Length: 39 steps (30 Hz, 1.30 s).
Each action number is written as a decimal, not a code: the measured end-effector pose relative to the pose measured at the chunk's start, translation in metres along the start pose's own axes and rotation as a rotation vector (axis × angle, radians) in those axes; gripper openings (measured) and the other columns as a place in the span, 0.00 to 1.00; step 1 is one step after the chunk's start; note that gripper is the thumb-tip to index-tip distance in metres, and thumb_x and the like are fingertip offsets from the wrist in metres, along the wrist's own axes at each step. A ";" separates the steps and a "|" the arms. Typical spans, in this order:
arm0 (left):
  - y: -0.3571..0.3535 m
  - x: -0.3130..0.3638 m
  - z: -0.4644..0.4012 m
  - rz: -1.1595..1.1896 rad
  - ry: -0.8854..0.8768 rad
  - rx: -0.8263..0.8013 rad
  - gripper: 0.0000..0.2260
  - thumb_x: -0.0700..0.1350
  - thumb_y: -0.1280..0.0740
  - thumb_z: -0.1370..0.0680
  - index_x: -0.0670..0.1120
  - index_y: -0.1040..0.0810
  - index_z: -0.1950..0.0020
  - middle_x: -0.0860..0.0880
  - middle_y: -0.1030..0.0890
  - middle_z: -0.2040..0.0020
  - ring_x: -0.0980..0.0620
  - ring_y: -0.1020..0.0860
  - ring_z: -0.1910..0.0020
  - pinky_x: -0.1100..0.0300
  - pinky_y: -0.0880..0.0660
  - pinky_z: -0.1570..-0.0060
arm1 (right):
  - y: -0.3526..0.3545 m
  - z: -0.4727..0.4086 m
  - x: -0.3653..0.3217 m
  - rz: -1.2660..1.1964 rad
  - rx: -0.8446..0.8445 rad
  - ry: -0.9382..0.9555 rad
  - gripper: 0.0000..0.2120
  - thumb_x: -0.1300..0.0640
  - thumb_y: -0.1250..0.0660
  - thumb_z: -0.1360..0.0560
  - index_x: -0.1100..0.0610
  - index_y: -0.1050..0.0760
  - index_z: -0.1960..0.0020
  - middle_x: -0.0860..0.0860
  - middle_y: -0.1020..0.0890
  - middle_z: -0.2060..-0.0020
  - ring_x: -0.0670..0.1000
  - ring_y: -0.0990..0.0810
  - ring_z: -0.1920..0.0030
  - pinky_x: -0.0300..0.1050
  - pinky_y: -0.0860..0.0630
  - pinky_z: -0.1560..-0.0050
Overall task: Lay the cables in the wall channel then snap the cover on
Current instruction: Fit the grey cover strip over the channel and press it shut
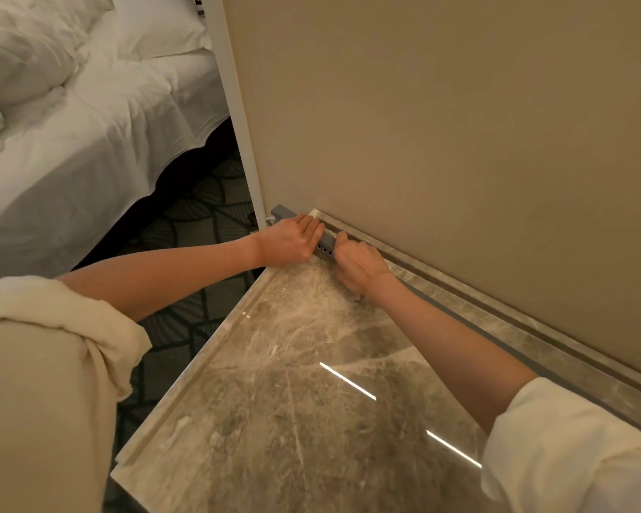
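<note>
Nearest the camera, cream sleeves (570, 449) are pushed up both forearms; the left one is partly cut off by the frame edge. Both arms reach across the marble table (293, 401) to its far left corner. There the grey channel (324, 241) lies along the foot of the beige wall (441, 124). The left hand (289, 242) rests on the channel, fingers extended, hiding its middle. The right hand (358, 261) has fingers curled at the channel's near end; whether it holds anything cannot be told. A white cable (269, 218) shows only at the far end. Beyond lies a bed (89, 124).
</note>
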<state>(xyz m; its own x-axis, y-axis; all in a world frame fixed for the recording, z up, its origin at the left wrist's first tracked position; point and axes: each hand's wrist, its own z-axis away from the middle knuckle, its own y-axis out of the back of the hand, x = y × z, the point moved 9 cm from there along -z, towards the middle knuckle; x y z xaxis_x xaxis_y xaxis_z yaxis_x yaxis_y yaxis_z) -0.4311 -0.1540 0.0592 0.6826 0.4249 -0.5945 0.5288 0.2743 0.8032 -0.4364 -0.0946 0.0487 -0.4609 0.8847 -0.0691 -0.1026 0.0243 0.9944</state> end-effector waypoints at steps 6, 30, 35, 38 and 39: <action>0.013 -0.005 0.002 0.151 0.086 0.089 0.17 0.41 0.26 0.30 0.32 0.22 0.47 0.36 0.16 0.52 0.42 0.17 0.54 0.52 0.18 0.52 | 0.003 0.002 0.001 -0.007 -0.018 0.019 0.10 0.66 0.41 0.26 0.66 0.34 0.46 0.63 0.18 0.54 0.65 0.18 0.56 0.49 0.32 0.65; 0.037 -0.026 0.043 0.283 0.167 0.222 0.12 0.36 0.29 0.29 0.33 0.22 0.48 0.37 0.16 0.55 0.40 0.17 0.57 0.50 0.18 0.53 | 0.005 0.025 0.007 -0.326 -0.278 -0.036 0.09 0.52 0.37 0.29 0.57 0.34 0.55 0.49 0.27 0.66 0.53 0.26 0.67 0.42 0.35 0.73; 0.039 -0.026 0.046 0.248 0.154 0.255 0.11 0.36 0.31 0.27 0.33 0.22 0.47 0.38 0.16 0.55 0.41 0.17 0.56 0.51 0.18 0.53 | -0.010 0.018 0.014 -1.064 -0.419 -0.492 0.28 0.42 0.60 0.23 0.60 0.31 0.60 0.56 0.27 0.73 0.52 0.28 0.77 0.41 0.28 0.72; 0.045 -0.028 0.046 0.256 0.147 0.288 0.10 0.38 0.30 0.27 0.33 0.21 0.48 0.38 0.16 0.56 0.42 0.17 0.57 0.52 0.18 0.54 | -0.005 -0.003 0.002 -0.937 -0.394 -0.512 0.20 0.55 0.58 0.20 0.62 0.31 0.56 0.59 0.24 0.69 0.54 0.26 0.75 0.40 0.29 0.74; 0.045 -0.028 0.046 0.255 0.145 0.295 0.10 0.38 0.30 0.27 0.33 0.21 0.49 0.38 0.16 0.56 0.42 0.17 0.57 0.52 0.18 0.54 | -0.001 -0.011 -0.005 -0.834 -0.379 -0.438 0.17 0.60 0.55 0.21 0.62 0.31 0.59 0.59 0.22 0.66 0.55 0.25 0.73 0.41 0.29 0.73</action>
<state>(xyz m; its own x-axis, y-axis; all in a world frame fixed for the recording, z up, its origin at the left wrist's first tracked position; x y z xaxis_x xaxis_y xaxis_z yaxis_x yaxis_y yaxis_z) -0.4034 -0.1934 0.1104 0.7434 0.5703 -0.3495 0.4881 -0.1053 0.8664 -0.4440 -0.1043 0.0467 0.2413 0.7477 -0.6187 -0.5514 0.6302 0.5466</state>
